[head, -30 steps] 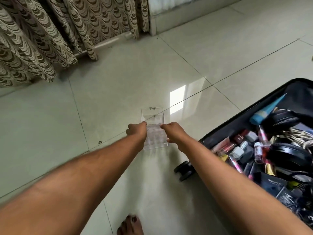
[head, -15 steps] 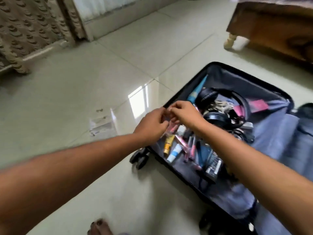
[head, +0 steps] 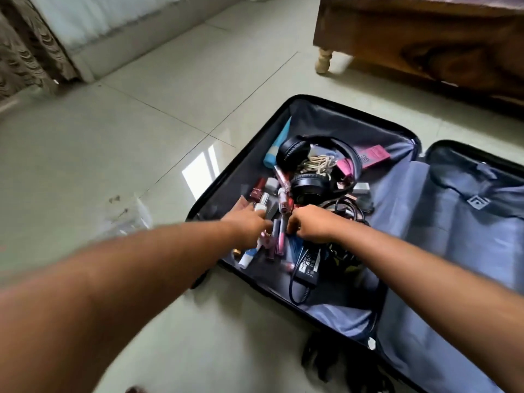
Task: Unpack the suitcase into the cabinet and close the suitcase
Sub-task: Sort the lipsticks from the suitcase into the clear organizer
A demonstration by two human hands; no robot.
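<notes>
Two hands work low in the middle of the frame, both down inside the open suitcase (head: 286, 114) that lies flat on the tiled floor (head: 119, 143), filling the right half of the picture. Its lid half is spread out to the far right so everything sits in reach.

From the head view, the left hand (head: 245, 224) has its fingers curled down among the loose cosmetic tubes (head: 279, 236), seemingly gathering several at once, though what exactly it has hold of I cannot tell. The right hand (head: 310, 224), just beside it, is curled the same way over the tubes and the tangle of cables (head: 348, 214); whether it grips anything I cannot tell either.

Above the hands rest black headphones (head: 307, 185) and a pink box (head: 374, 156); a laptop charger brick (head: 307, 263) lies below them.

A clear plastic organiser (head: 133, 214) stands on the floor at left centre, just beside the case, probably placed close so small items can be dropped in. No cabinet shows; a wooden bed frame (head: 425, 43) fills the upper right. Unpacking looks barely begun.
</notes>
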